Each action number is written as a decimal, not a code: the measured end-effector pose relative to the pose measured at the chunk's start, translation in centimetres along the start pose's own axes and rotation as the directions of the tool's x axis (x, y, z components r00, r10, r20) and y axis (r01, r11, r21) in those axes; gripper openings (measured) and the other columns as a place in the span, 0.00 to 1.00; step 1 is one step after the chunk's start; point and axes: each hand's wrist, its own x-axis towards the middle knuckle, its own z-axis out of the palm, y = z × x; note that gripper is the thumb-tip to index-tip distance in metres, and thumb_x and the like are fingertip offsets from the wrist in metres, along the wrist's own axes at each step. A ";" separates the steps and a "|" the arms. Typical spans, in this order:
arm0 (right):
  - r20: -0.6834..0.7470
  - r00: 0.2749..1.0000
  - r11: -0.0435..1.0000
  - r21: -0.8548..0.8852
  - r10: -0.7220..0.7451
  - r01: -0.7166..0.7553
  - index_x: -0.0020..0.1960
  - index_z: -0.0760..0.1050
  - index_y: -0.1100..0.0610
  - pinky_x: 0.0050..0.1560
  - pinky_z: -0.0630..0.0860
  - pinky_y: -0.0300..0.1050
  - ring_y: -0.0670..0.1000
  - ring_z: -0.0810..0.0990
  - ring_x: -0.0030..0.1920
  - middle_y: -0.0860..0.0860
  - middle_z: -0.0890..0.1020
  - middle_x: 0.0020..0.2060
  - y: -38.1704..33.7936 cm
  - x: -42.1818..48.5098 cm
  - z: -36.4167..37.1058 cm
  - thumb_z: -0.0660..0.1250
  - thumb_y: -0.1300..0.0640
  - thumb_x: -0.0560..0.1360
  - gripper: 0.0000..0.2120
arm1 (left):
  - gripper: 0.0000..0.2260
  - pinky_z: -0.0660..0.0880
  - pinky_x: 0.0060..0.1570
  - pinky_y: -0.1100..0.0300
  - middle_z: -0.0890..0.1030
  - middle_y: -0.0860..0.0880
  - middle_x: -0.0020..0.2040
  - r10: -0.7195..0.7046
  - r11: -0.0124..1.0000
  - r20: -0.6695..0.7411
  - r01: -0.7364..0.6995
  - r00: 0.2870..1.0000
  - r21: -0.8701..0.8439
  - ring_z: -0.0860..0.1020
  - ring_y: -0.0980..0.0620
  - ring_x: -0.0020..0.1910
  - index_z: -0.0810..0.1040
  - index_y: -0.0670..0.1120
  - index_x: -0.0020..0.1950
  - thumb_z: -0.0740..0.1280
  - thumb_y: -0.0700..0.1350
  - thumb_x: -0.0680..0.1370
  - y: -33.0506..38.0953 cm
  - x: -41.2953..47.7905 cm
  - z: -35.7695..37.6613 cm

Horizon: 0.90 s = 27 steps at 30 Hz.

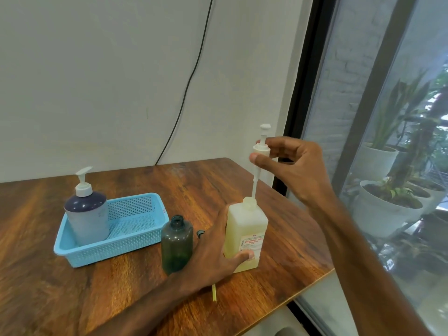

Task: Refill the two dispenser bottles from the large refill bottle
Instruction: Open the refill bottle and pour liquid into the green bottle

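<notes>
Room: pale wall (97,69), big window (388,117), potted plants outside
Counter (72,287): dark wood
Blue basket (135,241): holds the pump dispenser (87,214), pump on
Refill bottle (244,229): upright near the counter's right edge, left hand (213,251) gripping it
Green bottle (177,243): uncapped, just beside, likely first to fill
Pump (261,150): right hand (298,166) fingers pinch it, tube in the neck; opening step, so next lift clear, then pour

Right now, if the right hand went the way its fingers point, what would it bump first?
The right hand pinches the pump. Past it, leftward, the way looks free, probably as far as the wall, though depth is unclear.
</notes>
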 end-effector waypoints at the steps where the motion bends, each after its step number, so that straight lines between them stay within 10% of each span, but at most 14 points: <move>1: -0.026 1.000 1.000 0.017 -0.012 0.013 0.58 0.84 0.53 0.52 0.83 0.41 0.43 0.86 0.49 0.44 0.87 0.49 -0.4 0.1 -0.2 0.80 0.50 0.69 0.19 | 0.46 0.69 0.45 0.83 0.67 0.78 0.63 0.004 1.000 0.002 -0.004 1.000 0.000 0.67 0.84 0.60 0.44 0.83 0.67 0.78 0.54 0.74 0.0 0.0 0.0; 12: -0.217 0.973 0.996 0.026 -0.082 0.090 0.59 0.84 0.51 0.54 0.84 0.47 0.41 0.86 0.49 0.44 0.87 0.49 -4.8 3.5 -2.1 0.77 0.46 0.73 0.16 | 0.46 0.72 0.47 0.80 0.67 0.75 0.65 -0.011 1.000 0.001 0.011 1.000 0.029 0.72 0.72 0.60 0.43 0.79 0.70 0.78 0.58 0.73 0.0 0.0 0.1; 21: -0.003 0.985 0.973 -0.154 0.171 -0.169 0.51 0.86 0.47 0.42 0.83 0.44 0.43 0.83 0.33 0.44 0.87 0.37 4.9 2.4 -0.3 0.78 0.45 0.70 0.12 | 0.45 0.73 0.45 0.80 0.68 0.76 0.62 -0.008 1.000 0.014 0.008 1.000 0.019 0.72 0.76 0.58 0.46 0.78 0.69 0.78 0.53 0.74 0.2 -0.1 0.0; 27: 0.192 0.899 0.900 -0.283 0.393 -0.332 0.54 0.86 0.47 0.44 0.83 0.41 0.48 0.85 0.46 0.43 0.87 0.44 13.2 -1.0 2.3 0.75 0.38 0.70 0.18 | 0.43 0.72 0.48 0.80 0.69 0.75 0.63 -0.002 1.000 0.012 0.002 1.000 0.005 0.70 0.80 0.60 0.48 0.74 0.72 0.78 0.54 0.74 0.2 -0.1 -0.1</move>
